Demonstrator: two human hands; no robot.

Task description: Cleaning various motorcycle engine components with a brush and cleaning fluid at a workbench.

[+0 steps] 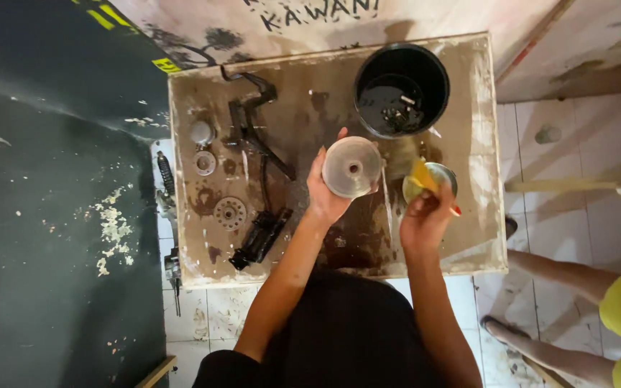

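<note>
My left hand (pixel 326 190) holds up a round, silver-grey metal disc with a centre hole (pixel 352 167) over the stained wooden tabletop (pixel 303 108). My right hand (pixel 425 215) grips a brush with a yellowish head and a red-tipped handle (pixel 423 179), held just right of the disc. Right behind the brush sits a small metal bowl (pixel 441 172). A black bucket (pixel 402 88) with dark liquid and debris stands just beyond both hands.
Left on the table lie a black metal bracket (pixel 253 122), a black clamp-like part (pixel 261 234), a toothed disc (pixel 230 213), a ring (pixel 205 163) and a grey cap (pixel 201 132). Another person's legs (pixel 562 273) are on the tiled floor, right. A dark wall (pixel 44 179) is on the left.
</note>
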